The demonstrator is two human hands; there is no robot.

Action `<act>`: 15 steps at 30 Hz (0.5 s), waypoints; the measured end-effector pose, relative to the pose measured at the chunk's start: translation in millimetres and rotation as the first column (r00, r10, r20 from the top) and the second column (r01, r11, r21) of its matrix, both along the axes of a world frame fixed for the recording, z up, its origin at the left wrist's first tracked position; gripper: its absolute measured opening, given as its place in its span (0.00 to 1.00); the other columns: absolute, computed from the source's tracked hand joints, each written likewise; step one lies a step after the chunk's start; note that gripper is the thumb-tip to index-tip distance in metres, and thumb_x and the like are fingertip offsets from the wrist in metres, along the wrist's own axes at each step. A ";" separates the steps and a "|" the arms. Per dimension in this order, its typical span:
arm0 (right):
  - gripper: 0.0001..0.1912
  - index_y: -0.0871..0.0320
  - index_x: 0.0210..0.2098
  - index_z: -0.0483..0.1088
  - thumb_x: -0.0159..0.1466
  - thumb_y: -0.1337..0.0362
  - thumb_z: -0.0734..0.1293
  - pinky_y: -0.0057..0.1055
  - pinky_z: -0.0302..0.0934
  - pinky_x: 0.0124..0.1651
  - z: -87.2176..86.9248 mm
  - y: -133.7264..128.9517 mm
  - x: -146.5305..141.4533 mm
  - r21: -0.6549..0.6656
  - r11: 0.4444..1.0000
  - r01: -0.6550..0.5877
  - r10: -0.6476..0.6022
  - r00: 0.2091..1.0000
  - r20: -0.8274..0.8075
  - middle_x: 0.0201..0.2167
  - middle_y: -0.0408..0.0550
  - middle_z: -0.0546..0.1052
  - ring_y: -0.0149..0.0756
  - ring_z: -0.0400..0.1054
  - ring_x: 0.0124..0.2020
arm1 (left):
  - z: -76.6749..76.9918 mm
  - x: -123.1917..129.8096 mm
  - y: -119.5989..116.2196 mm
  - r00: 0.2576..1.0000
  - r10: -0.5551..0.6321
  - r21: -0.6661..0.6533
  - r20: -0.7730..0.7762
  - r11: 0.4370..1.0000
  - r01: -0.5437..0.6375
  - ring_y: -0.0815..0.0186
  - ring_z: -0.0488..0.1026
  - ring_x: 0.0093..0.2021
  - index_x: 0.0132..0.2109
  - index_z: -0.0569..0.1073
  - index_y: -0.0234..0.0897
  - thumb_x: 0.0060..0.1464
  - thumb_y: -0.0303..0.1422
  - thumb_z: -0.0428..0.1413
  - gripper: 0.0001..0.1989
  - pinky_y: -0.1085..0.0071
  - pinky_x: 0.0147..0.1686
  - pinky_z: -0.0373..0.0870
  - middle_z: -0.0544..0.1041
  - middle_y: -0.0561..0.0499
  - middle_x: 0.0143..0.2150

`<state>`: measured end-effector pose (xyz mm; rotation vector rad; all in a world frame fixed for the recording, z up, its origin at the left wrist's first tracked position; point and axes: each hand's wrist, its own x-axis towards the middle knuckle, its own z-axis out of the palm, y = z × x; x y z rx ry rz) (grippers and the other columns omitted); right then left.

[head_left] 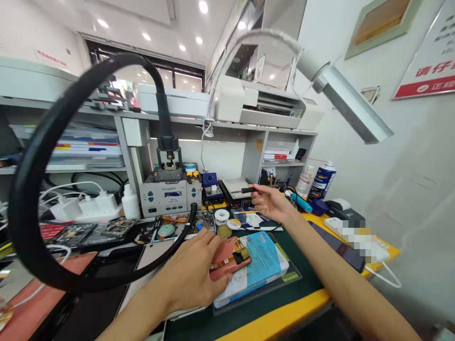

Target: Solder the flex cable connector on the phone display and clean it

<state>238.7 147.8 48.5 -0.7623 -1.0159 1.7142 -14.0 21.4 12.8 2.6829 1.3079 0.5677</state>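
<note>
On the dark green desk mat (pixel 296 284), the left hand's grip (pixel 192 272) rested open on a coral-red phone back (pixel 227 251) while the right hand's grip (pixel 272 202) closed on a slim black-handled tool (pixel 247 190) beside a white hot plate (pixel 232 185), where a slip could burn skin.

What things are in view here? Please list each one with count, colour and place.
hot-air station: 1, grey, bench back
hose: 1, black, big loop at left
adapters: 3, white, left
bottle: 1, white, beside station
heating plate: 1, white and black, bench back
spray can: 1, blue and white, back right
lamp: 1, white, upper right
wall sign: 1, red and white, upper right
work mat: 1, dark green, on yellow bench
package: 1, blue and white, on mat
phone: 1, coral red, on package
tool: 1, black handle, in right hand
left hand: 1, on phone
right hand: 1, raised, holding tool
</note>
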 end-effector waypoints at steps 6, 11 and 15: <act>0.08 0.61 0.31 0.69 0.64 0.63 0.66 0.19 0.53 0.15 -24.9 -9.3 -3.5 -0.122 0.976 -0.182 0.191 0.979 0.072 0.17 0.38 0.66 0.25 0.58 0.15 | 3.3 1.5 3.3 1.000 0.010 -0.065 0.011 0.998 -0.009 0.56 0.69 0.42 0.53 0.69 0.42 0.56 0.40 0.53 0.19 0.63 0.40 0.66 0.72 0.46 0.43; 0.12 0.61 0.32 0.71 0.66 0.61 0.61 0.23 0.55 0.11 -30.7 -12.9 -2.9 -0.153 0.970 -0.191 0.216 0.963 0.164 0.13 0.40 0.69 0.30 0.62 0.10 | 12.9 1.5 5.1 0.997 0.037 -0.110 -0.063 0.993 -0.043 0.57 0.69 0.40 0.53 0.70 0.41 0.57 0.40 0.51 0.18 0.63 0.39 0.67 0.72 0.46 0.41; 0.11 0.64 0.33 0.72 0.62 0.60 0.67 0.23 0.56 0.09 -36.2 -13.7 -6.3 -0.143 0.968 -0.207 0.236 0.942 0.238 0.15 0.42 0.72 0.30 0.64 0.10 | 13.5 0.8 5.7 0.998 0.027 -0.111 -0.059 0.993 -0.033 0.58 0.70 0.39 0.51 0.71 0.42 0.57 0.39 0.51 0.16 0.65 0.39 0.68 0.73 0.47 0.41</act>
